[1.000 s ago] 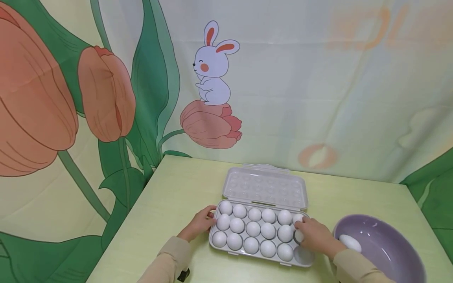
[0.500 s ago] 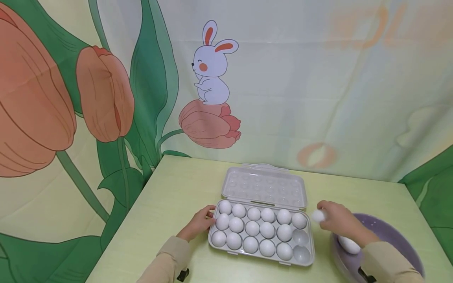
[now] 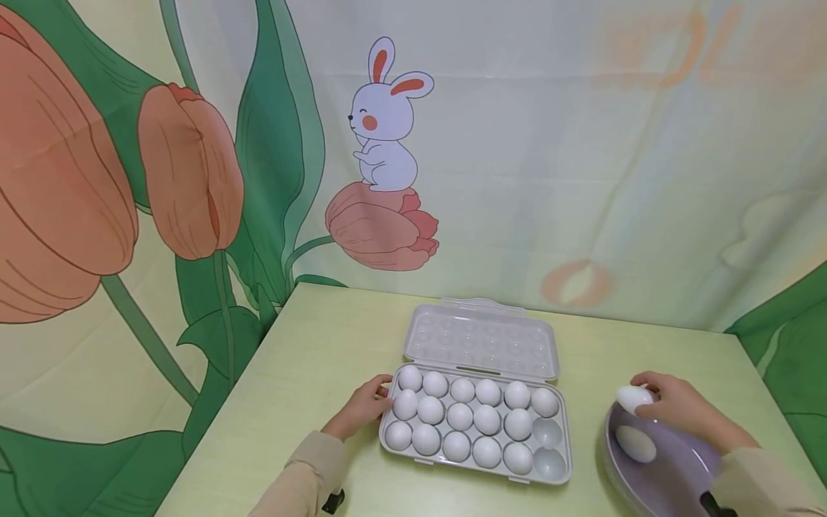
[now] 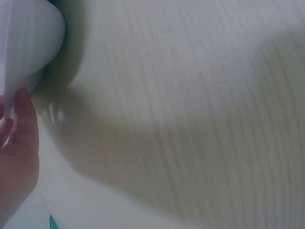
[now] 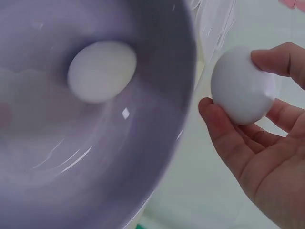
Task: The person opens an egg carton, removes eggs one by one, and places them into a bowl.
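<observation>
A white egg (image 3: 634,399) is pinched between the thumb and fingers of my right hand (image 3: 686,411), over the far left rim of the purple bowl (image 3: 678,463). The right wrist view shows this held egg (image 5: 240,86) just outside the bowl's edge. Inside the bowl lies one other white egg (image 5: 102,71). The plastic egg box (image 3: 549,463) stands with its lid folded back, white eggs filling most cups and two cups at the right end bare. My left hand (image 3: 362,411) pinches the box's left rim; in the left wrist view its fingers (image 4: 26,119) lie on both sides of that edge.
The clear box lid (image 3: 481,337) lies flat behind the box, toward the back wall. A pale wood-grain table (image 3: 323,337) carries everything. Behind it hangs a cloth backdrop (image 3: 504,179) printed with tulips and a rabbit.
My right hand has lifted an egg out of the box's right column and carried it rightward to the bowl's rim. My left hand has stayed on the box.
</observation>
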`<state>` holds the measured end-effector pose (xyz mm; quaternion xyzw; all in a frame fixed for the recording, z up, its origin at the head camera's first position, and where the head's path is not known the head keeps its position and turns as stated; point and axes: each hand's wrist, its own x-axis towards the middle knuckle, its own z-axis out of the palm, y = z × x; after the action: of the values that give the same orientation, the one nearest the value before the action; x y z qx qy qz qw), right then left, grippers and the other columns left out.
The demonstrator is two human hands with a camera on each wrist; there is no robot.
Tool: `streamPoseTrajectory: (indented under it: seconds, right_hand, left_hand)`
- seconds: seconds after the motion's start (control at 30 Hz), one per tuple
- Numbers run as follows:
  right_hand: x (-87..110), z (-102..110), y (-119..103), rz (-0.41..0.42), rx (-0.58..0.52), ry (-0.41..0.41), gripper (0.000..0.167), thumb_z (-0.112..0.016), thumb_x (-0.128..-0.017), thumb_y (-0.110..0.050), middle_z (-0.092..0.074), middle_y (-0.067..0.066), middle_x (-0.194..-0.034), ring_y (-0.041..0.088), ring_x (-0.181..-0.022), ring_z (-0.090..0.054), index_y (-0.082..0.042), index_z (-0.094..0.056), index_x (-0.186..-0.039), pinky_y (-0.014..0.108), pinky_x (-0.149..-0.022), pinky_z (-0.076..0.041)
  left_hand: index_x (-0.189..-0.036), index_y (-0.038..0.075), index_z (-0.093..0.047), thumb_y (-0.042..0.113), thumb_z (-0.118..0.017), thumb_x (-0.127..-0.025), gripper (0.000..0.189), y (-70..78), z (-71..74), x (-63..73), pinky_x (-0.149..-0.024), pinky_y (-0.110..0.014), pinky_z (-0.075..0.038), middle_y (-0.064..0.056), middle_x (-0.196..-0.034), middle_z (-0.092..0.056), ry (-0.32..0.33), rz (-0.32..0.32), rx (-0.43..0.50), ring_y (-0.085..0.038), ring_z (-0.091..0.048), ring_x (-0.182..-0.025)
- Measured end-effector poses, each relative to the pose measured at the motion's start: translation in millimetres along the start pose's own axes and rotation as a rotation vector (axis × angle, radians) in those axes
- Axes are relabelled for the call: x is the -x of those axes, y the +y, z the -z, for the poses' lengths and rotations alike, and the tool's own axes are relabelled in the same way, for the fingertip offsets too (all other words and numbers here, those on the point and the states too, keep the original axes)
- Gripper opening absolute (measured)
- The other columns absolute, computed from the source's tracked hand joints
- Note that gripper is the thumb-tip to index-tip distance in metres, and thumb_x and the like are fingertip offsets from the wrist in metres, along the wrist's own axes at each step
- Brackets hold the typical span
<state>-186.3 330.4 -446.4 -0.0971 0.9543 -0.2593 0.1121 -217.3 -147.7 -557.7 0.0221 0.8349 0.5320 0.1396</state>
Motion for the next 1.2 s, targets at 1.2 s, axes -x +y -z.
streamPoseTrajectory:
  seconds: [1.2]
  right_hand:
    - [6.1,-36.0,83.8,-0.065,0.122,0.014,0.035,-0.068,-0.058,-0.009,-0.060,0.013,-0.079,0.020,-0.070,-0.054,0.004,-0.055,-0.088,0.035,-0.062,-0.043]
  left_hand:
    - [-0.122,-0.001,-0.044,0.000,-0.051,-0.080,0.043,-0.8,-0.7,-1.2,-0.056,-0.029,-0.046,-0.012,-0.088,-0.047,0.025,-0.013,-0.039,-0.015,-0.048,-0.071]
